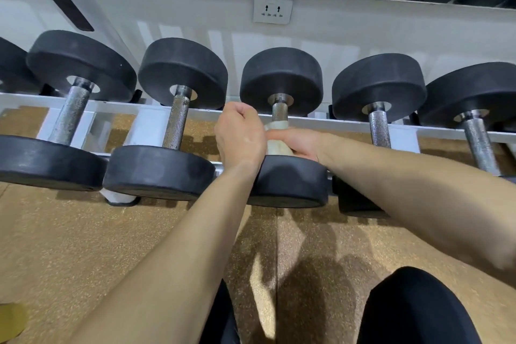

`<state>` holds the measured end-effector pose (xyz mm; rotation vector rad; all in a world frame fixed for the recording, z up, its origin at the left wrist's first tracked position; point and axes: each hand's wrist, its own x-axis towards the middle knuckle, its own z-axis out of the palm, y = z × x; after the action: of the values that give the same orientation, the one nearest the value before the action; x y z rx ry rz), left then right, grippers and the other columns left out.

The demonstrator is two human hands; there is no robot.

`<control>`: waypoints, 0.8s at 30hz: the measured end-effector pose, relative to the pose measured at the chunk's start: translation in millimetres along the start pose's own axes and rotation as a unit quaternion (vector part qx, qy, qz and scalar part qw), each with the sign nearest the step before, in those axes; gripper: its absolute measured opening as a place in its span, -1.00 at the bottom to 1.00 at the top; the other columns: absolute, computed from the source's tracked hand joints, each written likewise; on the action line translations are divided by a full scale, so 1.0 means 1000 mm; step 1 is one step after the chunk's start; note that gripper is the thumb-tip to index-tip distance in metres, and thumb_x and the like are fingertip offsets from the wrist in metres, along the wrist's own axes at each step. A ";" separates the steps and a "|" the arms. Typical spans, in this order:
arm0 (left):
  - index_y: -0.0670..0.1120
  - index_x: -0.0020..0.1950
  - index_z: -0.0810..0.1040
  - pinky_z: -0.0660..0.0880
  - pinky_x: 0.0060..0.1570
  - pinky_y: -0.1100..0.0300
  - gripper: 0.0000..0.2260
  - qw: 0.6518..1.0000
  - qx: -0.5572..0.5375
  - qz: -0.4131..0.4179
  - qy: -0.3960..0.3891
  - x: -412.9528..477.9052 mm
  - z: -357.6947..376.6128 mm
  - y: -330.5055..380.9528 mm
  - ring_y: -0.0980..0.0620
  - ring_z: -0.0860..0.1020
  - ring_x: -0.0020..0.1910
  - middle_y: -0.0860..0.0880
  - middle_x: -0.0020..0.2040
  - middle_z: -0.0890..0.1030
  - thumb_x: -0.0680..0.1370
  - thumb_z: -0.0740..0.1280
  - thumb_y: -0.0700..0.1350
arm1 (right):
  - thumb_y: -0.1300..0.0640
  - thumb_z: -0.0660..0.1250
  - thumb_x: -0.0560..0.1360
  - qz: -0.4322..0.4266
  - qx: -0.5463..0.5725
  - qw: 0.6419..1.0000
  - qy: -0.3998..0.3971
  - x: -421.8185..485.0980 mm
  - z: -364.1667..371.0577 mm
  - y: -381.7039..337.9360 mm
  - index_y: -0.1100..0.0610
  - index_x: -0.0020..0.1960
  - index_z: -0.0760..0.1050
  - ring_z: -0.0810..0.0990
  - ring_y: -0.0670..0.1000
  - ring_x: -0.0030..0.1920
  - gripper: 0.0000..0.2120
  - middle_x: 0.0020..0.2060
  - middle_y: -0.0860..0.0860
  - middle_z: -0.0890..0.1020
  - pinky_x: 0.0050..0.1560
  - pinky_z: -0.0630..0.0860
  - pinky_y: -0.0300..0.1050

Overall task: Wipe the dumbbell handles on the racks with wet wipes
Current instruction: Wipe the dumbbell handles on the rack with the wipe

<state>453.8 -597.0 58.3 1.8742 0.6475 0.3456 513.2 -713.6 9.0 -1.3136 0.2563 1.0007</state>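
- The middle dumbbell (pixel 282 78) lies on the low rack (pixel 150 126), right in front of the person.
- Its handle (pixel 280 112) points away from the person. It runs from the near weight (pixel 290 181) to the far weight.
- The wet wipe (pixel 277 148) is wrapped round the near part of that handle. Both hands are right at it.
- The right hand (pixel 303 142) comes in from the right side. It is closed round the wipe and the handle, with the thumb across the top. Its other fingers are hidden under the handle.
- The left hand (pixel 240 137) sits on the left side of the handle. Its fingers are curled into a fist against the edge of the wipe. It seems to pinch that edge, but the fingertips are hidden.
- A short bare bit of metal shows past the wipe, up by the far weight.
- I think the wipe has to slide along the handle, away from the person, to reach that bare bit. The right hand has the better hold for that.
- The next dumbbell handle (pixel 379 131) is just to the right, nearer the right hand, and lies almost the same way.
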 end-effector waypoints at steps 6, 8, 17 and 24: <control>0.01 -0.10 0.49 0.38 0.08 0.12 -0.84 1.000 0.014 0.007 -0.003 0.001 0.002 0.000 -0.07 0.50 0.07 0.03 -0.04 0.58 0.62 0.17 -0.13 | 0.21 0.47 0.50 0.040 -0.122 0.988 0.087 0.005 0.004 -0.015 0.14 -0.04 0.55 0.66 0.18 0.13 -0.90 -0.03 0.15 0.68 0.30 0.54 0.15; 0.05 -0.17 0.45 0.39 0.09 0.10 -0.81 1.000 0.016 0.005 -0.002 0.002 0.002 0.000 -0.09 0.51 0.07 0.02 -0.04 0.59 0.62 0.17 -0.13 | 0.22 0.50 0.45 0.022 -0.099 0.985 0.141 0.017 0.005 -0.024 0.13 -0.12 0.54 0.66 0.18 0.16 -0.87 0.02 0.14 0.67 0.32 0.52 0.21; 0.04 -0.13 0.46 0.33 0.00 0.17 -0.83 1.000 0.019 0.006 0.001 0.000 0.003 -0.001 -0.02 0.50 0.00 0.06 -0.09 0.57 0.63 0.18 -0.12 | 0.15 0.51 0.48 -0.048 0.078 0.991 0.094 0.020 0.002 -0.027 0.19 0.22 0.56 0.70 0.18 0.06 -0.65 0.01 0.17 0.68 0.08 0.66 0.13; -0.05 -0.03 0.51 0.28 -0.01 0.19 -0.84 0.999 0.040 0.014 0.017 -0.001 0.001 0.000 0.00 0.43 -0.01 0.00 -0.01 0.58 0.64 0.15 -0.14 | 0.18 0.45 0.53 0.060 -0.052 0.996 0.033 -0.010 0.008 -0.006 0.22 -0.02 0.66 0.69 0.15 0.09 -0.89 0.03 0.19 0.71 0.22 0.59 0.04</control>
<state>453.4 -598.3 58.4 1.9584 0.6664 0.3753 508.7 -711.0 22.0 -1.4411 0.3409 1.0844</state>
